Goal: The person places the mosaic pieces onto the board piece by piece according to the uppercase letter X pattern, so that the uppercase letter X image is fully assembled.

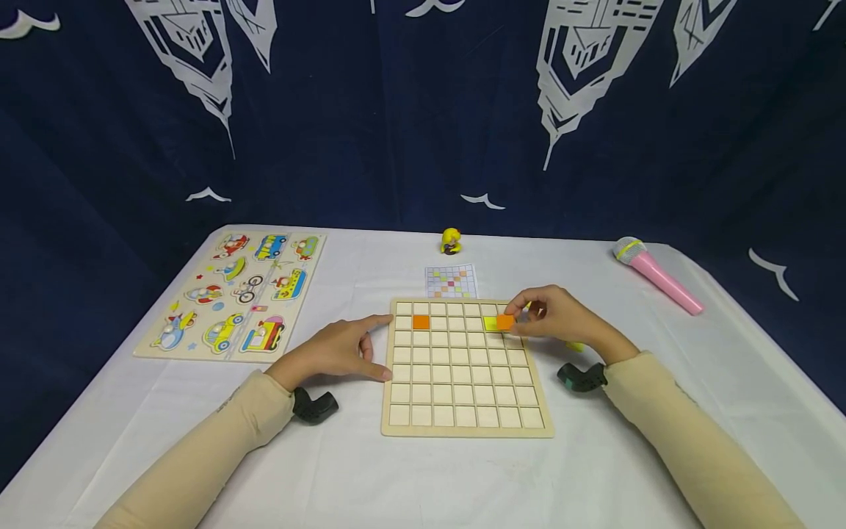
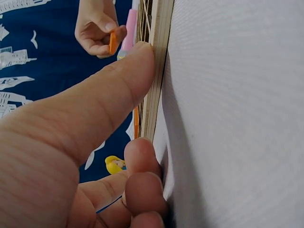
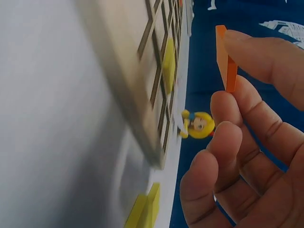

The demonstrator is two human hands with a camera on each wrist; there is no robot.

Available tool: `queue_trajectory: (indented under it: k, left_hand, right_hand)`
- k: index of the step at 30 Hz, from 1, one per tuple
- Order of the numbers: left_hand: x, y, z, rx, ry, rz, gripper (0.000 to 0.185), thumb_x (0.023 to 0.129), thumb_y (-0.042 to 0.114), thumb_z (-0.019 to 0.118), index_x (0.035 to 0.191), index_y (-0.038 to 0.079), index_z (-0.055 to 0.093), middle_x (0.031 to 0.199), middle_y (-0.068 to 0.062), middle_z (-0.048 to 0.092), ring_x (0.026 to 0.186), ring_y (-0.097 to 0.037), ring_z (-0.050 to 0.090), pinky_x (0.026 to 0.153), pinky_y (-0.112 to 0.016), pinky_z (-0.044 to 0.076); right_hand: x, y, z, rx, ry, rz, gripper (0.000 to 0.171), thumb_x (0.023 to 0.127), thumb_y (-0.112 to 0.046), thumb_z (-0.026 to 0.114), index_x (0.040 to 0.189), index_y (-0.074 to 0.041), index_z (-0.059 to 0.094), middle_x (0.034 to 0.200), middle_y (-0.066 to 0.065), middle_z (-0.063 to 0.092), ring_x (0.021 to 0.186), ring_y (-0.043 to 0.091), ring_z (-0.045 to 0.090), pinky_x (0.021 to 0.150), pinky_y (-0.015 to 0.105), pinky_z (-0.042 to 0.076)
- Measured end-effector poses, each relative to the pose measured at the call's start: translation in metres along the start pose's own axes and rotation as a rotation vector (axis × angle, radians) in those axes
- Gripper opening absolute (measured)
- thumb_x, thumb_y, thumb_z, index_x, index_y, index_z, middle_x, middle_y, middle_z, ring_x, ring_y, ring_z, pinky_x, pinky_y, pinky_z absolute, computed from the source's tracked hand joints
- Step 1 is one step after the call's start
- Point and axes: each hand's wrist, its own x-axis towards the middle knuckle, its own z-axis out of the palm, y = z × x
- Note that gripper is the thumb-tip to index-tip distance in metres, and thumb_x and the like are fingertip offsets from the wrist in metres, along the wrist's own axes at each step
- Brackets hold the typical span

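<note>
My right hand (image 1: 558, 319) pinches an orange square tile (image 3: 225, 59) between thumb and fingertip, held above the right side of the board. The wooden grid board (image 1: 442, 375) lies flat in front of me. A second orange tile (image 1: 421, 322) sits in its second row near the left, and a yellow tile (image 3: 168, 65) in the same row toward the right. My left hand (image 1: 337, 350) rests at the board's left edge, thumb (image 2: 123, 80) and index finger spread apart and touching the rim. More yellow tiles (image 3: 144, 208) lie on the cloth right of the board, partly hidden by my right hand in the head view.
Behind the board lies a card printed with a coloured grid (image 1: 451, 281); a small yellow-topped figure (image 1: 451, 241) stands beyond it. A picture puzzle board (image 1: 231, 297) is at the left, a pink toy microphone (image 1: 661, 278) at the right. A dark curtain (image 1: 396, 110) hangs behind the table.
</note>
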Motion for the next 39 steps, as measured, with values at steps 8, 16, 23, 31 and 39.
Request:
queue_trajectory:
  k: [8, 16, 23, 31, 39]
  left_hand:
    - [0.000, 0.002, -0.001, -0.001, 0.004, 0.004, 0.101, 0.082, 0.037, 0.096, 0.163, 0.003, 0.045, 0.076, 0.003, 0.065, 0.068, -0.013, 0.056, 0.069, -0.031, 0.044]
    - [-0.001, 0.005, -0.002, -0.002, -0.002, -0.001, 0.100, 0.082, 0.037, 0.096, 0.163, 0.004, 0.046, 0.077, 0.003, 0.065, 0.068, -0.013, 0.056, 0.069, -0.030, 0.044]
    - [-0.001, 0.005, -0.002, -0.004, -0.004, -0.009, 0.101, 0.082, 0.037, 0.096, 0.163, 0.005, 0.046, 0.078, 0.003, 0.065, 0.068, -0.014, 0.056, 0.068, -0.030, 0.044]
    - [-0.001, 0.002, -0.001, -0.006, 0.003, -0.009, 0.101, 0.082, 0.037, 0.096, 0.163, 0.005, 0.046, 0.078, 0.003, 0.065, 0.070, -0.014, 0.056, 0.070, -0.031, 0.044]
    - [-0.001, 0.002, -0.001, -0.006, 0.001, -0.015, 0.101, 0.082, 0.038, 0.096, 0.164, 0.006, 0.045, 0.077, 0.003, 0.065, 0.070, -0.014, 0.056, 0.071, -0.032, 0.045]
  right_hand:
    - [0.011, -0.012, 0.008, -0.002, -0.006, 0.026, 0.024, 0.089, -0.006, 0.088, 0.110, 0.000, 0.078, 0.106, 0.010, 0.073, 0.076, 0.017, 0.057, 0.064, 0.027, 0.048]
    - [0.022, -0.020, 0.020, 0.002, -0.013, 0.054, 0.024, 0.089, -0.007, 0.087, 0.110, 0.000, 0.078, 0.102, 0.008, 0.071, 0.077, 0.019, 0.056, 0.066, 0.027, 0.047]
    - [0.030, -0.027, 0.029, -0.002, -0.034, 0.061, 0.023, 0.089, -0.007, 0.087, 0.108, -0.001, 0.078, 0.098, 0.005, 0.070, 0.075, 0.019, 0.055, 0.067, 0.028, 0.046]
    - [0.039, -0.035, 0.038, 0.014, -0.076, 0.053, 0.022, 0.088, -0.008, 0.086, 0.107, -0.002, 0.077, 0.096, 0.002, 0.070, 0.071, 0.016, 0.050, 0.067, 0.027, 0.043]
    - [0.046, -0.040, 0.047, 0.035, -0.108, 0.039, 0.020, 0.088, -0.005, 0.087, 0.105, -0.001, 0.077, 0.092, 0.001, 0.069, 0.067, 0.015, 0.048, 0.067, 0.027, 0.043]
